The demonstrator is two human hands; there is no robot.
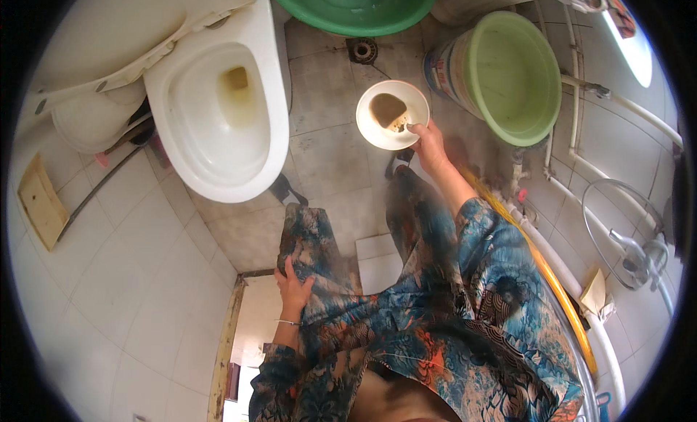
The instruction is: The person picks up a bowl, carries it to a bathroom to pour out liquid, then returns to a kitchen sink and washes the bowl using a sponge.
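Note:
My right hand (430, 144) grips the near rim of a round white bowl (366, 129), its thumb over the edge. Brown liquid (387, 109) with some bits lies in the bowl, which I hold above the tiled floor. My left hand (294, 286) rests on the knee of my patterned trousers and holds nothing, its fingers spread. To the left of the bowl stands a white toilet (218, 177) with its lid and seat raised and yellowish-brown water (236, 80) at the bottom.
A green plastic basin (354, 24) stands beyond a floor drain (364, 51). At right, a light green basin (512, 79) sits on a bucket (449, 76). White pipes (610, 362), a yellow hose (561, 291) and a shower mixer (645, 261) line the right wall. A doorway is at lower left.

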